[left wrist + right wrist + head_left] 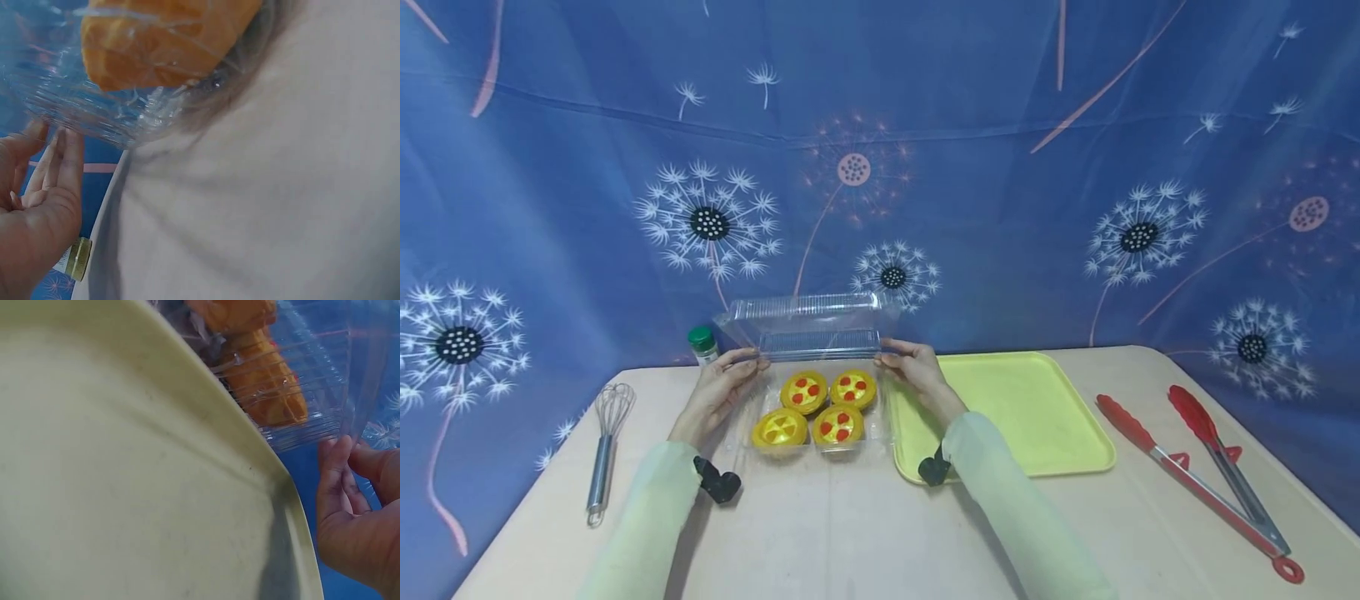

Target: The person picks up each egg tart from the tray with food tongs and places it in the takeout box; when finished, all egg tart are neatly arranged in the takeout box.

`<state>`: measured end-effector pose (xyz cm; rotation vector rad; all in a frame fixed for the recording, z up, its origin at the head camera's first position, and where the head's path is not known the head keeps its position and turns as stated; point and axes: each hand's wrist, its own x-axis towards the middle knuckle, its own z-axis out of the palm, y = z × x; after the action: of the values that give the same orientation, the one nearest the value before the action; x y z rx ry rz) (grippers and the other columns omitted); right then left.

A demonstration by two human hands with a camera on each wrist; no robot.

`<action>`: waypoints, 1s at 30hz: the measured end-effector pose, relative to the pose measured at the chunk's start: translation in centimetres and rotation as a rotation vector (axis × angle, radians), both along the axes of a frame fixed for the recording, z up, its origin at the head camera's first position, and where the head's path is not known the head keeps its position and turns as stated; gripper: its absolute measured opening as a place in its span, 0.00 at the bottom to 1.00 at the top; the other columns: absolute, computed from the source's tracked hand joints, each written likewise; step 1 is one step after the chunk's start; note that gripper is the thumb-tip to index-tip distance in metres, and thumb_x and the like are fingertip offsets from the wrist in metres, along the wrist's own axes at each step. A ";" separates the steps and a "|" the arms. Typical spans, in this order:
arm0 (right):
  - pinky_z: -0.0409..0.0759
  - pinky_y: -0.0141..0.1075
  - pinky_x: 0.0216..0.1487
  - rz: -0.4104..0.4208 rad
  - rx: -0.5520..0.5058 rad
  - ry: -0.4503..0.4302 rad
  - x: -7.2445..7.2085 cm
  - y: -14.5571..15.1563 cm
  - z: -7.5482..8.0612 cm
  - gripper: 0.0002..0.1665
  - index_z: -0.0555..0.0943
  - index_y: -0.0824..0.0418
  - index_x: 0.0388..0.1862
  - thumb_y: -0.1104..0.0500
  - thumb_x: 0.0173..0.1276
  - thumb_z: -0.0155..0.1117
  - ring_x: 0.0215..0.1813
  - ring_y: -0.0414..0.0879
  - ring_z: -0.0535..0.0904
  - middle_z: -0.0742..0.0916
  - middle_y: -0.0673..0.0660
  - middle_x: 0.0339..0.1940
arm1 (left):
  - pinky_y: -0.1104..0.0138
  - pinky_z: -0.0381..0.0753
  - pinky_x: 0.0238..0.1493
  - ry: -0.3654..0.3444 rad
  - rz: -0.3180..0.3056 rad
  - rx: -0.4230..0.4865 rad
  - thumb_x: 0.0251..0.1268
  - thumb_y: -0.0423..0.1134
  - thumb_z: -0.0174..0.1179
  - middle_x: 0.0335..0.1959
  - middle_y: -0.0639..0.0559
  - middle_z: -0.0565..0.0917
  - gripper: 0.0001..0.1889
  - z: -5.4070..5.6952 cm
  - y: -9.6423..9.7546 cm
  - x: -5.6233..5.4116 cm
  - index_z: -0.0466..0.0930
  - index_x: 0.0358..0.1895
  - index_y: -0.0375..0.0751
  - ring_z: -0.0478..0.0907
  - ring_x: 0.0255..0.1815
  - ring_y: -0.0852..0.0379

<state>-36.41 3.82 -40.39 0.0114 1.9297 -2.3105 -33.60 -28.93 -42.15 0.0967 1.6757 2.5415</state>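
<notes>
A clear plastic clamshell container (887, 417) stands on the table with its hinged lid (808, 308) raised at the back. Inside it sit several toy-like yellow tarts: one plain tart (779, 428) at front left, the others, such as the front right tart (838, 425), topped with red pieces. My left hand (721, 392) pinches the container's back left corner near the hinge. At the back right corner, my right hand (919, 377) pinches the plastic edge between thumb and fingers; the right wrist view shows this right hand (356, 506) closely.
A yellow tray (1015, 408) lies right of the container, under my right forearm. Farther right are red-tipped tongs (1210, 492). A whisk (604, 450) lies at the left. Behind my left hand stands a green-capped bottle (703, 342), near the blue dandelion-patterned cloth (985, 208).
</notes>
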 end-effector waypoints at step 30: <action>0.72 0.24 0.23 0.106 0.297 0.095 1.7 0.9 0.6 0.24 0.77 0.67 0.62 0.72 0.68 0.47 0.23 0.37 0.72 0.82 0.65 0.57 | 0.81 0.79 0.49 0.080 0.110 -0.557 0.77 0.34 0.49 0.63 0.37 0.76 0.22 0.5 0.3 1.9 0.65 0.68 0.27 0.78 0.46 0.74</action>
<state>-34.71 4.73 -39.75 -0.1698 2.2427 -1.9739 -31.72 -28.61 -41.69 0.0652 2.4054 2.0573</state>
